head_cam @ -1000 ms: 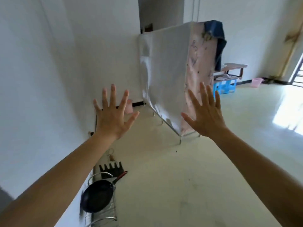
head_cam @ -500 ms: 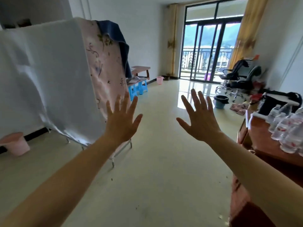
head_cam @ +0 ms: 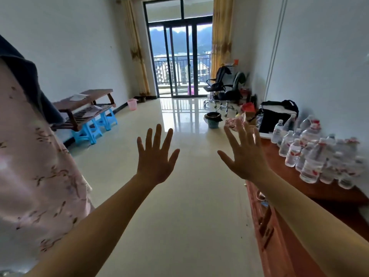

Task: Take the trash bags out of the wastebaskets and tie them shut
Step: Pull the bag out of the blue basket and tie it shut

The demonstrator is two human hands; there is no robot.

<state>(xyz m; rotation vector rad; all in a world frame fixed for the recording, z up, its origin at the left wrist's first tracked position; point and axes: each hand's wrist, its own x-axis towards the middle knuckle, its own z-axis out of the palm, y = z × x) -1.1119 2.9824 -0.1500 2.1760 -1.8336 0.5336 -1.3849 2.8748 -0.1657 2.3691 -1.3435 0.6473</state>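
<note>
While left hand [head_cam: 154,158] and right hand [head_cam: 245,156] hover spread, empty | dark bag [head_cam: 212,116] in teal wastebasket [head_cam: 213,124]: likely light, limp | grasp at rim.

Floor [head_cam: 179,226]: glossy cream tile under the fingers [head_cam: 158,136]
Balcony door [head_cam: 179,60]: far beyond the fingers, daylit
Walls [head_cam: 79,47]: white
Wooden bench [head_cam: 95,94]: far left of the fingers
</note>
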